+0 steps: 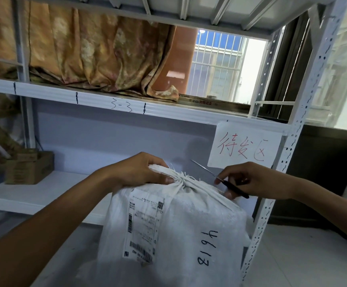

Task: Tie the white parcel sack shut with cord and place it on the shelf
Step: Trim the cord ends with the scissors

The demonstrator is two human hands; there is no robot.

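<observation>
The left hand [141, 172] is clenched around the gathered neck of the white parcel sack [191, 220], thumb pressing the bunched cloth from below, frayed threads sticking out past the fingers. The right hand [247, 180] pinches the black handle of a thin metal tool [222, 180], whose pointed tip angles up and left, just above the puckered neck; its lower fingers touch the sack's top edge. Whether a cord is around the neck cannot be told. The sack hangs or stands in front of the white metal shelf [44, 195], not on it, with its bottom out of view; a shipping label [145, 222] and black handwritten digits face the camera. Just beside the sack's right side rises the shelf's perforated upright [288, 158], and above the right hand a paper sign [243, 146] with red writing hangs from the upper board. A cardboard box [28, 167] sits on the lower board, far left. On the upper board a patterned curtain [96, 52] bunches before a barred window [220, 63].
</observation>
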